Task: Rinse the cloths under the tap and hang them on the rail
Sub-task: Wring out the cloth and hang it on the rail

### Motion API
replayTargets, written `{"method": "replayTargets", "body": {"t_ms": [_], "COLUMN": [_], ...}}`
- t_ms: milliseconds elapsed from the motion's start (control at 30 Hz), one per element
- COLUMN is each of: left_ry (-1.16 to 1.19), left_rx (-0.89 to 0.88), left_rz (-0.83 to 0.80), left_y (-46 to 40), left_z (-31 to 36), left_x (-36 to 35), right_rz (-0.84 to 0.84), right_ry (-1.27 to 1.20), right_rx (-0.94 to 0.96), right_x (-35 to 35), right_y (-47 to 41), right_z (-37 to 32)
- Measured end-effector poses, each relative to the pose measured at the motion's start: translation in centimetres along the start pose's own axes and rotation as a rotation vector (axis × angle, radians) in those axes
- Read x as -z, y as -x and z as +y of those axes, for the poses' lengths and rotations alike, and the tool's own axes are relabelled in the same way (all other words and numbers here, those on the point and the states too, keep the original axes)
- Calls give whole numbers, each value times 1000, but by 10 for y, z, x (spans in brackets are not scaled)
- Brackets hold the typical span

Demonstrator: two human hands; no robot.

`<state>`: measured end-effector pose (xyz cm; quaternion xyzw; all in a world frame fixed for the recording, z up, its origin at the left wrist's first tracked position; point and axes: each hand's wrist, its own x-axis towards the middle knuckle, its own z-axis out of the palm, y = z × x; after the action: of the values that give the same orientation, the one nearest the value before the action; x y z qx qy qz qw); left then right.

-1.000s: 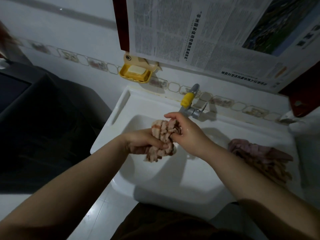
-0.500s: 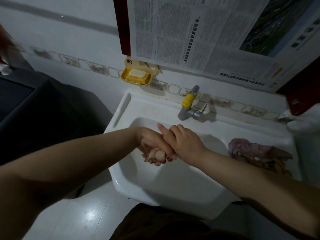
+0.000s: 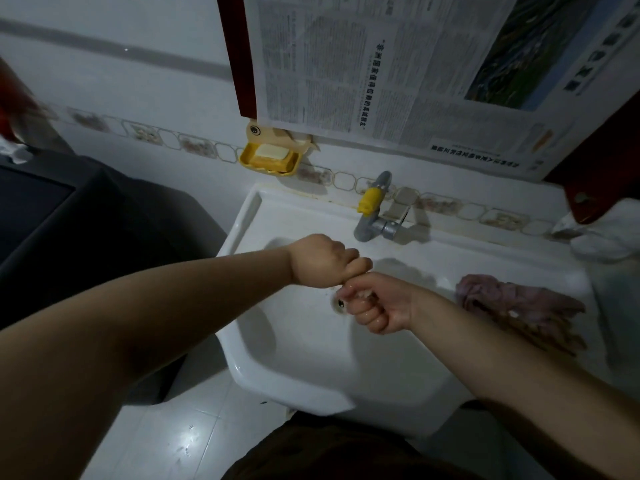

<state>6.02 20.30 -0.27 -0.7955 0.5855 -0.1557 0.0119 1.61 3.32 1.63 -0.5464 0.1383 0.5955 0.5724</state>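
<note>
Both my hands are fists pressed together over the white sink [image 3: 249, 220]. My left hand [image 3: 320, 259] sits above and my right hand [image 3: 375, 308] just below it, wet and palm up. They grip the pink-and-white cloth between them, and it is almost wholly hidden inside the fingers. A second crumpled pinkish cloth [image 3: 512, 306] lies on the sink's right ledge. The grey tap [image 3: 367, 228] with a yellow handle [image 3: 370, 200] stands behind my hands; I see no water stream. The drain [image 3: 339, 303] shows beside my right fist. No rail is in view.
A yellow soap dish [image 3: 270, 159] with a soap bar hangs on the tiled wall, under a taped-up newspaper [image 3: 398, 81]. A dark appliance [image 3: 69, 220] stands left of the sink. Something white and crumpled [image 3: 602, 237] lies at the right. White floor tiles [image 3: 166, 438] lie below.
The cloth was bunched and visible between my hands; now both hands have closed and twisted into fists around it, the left turned knuckles up, the right palm up, lower in the basin.
</note>
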Motion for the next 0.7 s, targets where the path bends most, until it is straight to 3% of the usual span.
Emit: {"method": "replayTargets", "body": {"t_ms": [67,133,234,300,367,434,467,600,701], "left_ry": [5,67,390,880,1429,1800,1924,2221,2260], "left_rx": [96,411,937,1191,1344,1230,1134,828,679], "left_rz": [-33,-271,-651,-732,-748,-785,-805,-874,-990], "left_y": [-10,-23,-30,-31,-35,-43,-47,-58,-60], "left_z": [3,15,33,35,39,48,53,65,70], "left_x": [2,10,8,5,10,18,22,26,31], "right_rz": [-48,-15,291,602,734,772,798,810,853], "right_ry": [-132,-218,-48,289,944,1430,1518,1562,1772], "right_rx": [51,143,322,540,770,983,1110,1657,1804], "right_x": [8,15,18,25,33,43,49,60,62], "right_y": [5,10,10,10,12,15,15,27,37], "right_z": [1,3,16,39,60,71,70,51,37]}}
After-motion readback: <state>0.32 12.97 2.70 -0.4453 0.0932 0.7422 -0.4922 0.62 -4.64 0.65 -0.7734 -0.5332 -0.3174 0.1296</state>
